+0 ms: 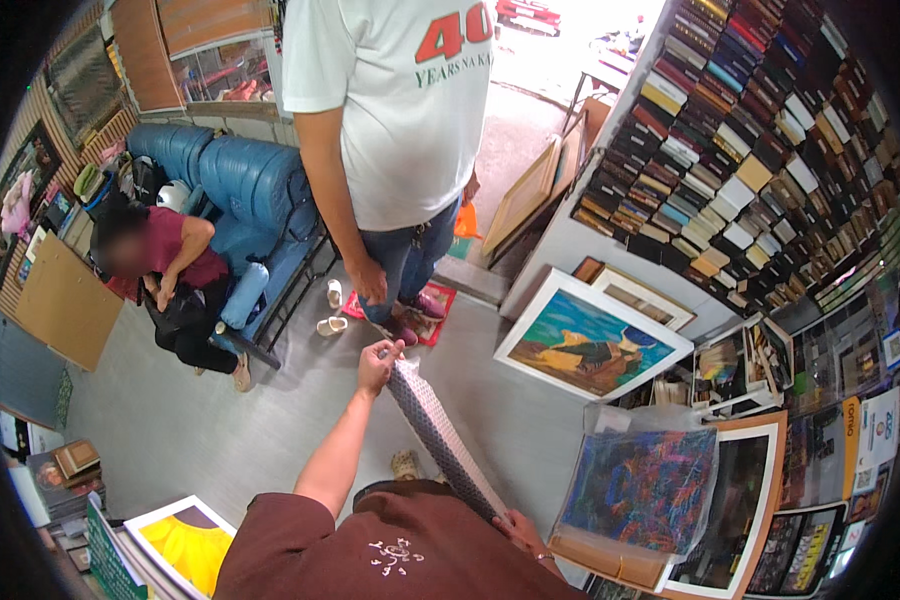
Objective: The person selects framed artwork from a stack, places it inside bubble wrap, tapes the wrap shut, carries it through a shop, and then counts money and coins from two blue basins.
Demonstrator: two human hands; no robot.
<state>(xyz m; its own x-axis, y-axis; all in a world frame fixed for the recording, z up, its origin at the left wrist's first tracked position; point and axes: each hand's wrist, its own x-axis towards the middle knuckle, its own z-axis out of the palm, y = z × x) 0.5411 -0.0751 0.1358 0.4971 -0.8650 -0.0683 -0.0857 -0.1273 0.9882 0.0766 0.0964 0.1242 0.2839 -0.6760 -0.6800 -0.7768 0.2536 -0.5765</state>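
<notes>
A long, narrow package (440,430) with dotted grey and pale sides, which looks like bubble wrap, slants across the front of my body. My left hand (377,368) is closed on its far upper end, where a bit of clear wrapping sticks out. At its near lower end, beside my right hip, my right hand (520,532) grips the edge; some of those fingers are hidden. What lies inside the wrapping cannot be made out. Just beyond my left hand stands a person in a white T-shirt (400,130), one arm hanging close to the package's end.
Another person (190,250) sits bent forward by a blue sofa (255,180). A white-framed painting (595,340) leans at the right, below a wall of frame samples (740,150). Plastic-covered art (635,480) lies near my right side. White shoes (332,325) rest on the floor.
</notes>
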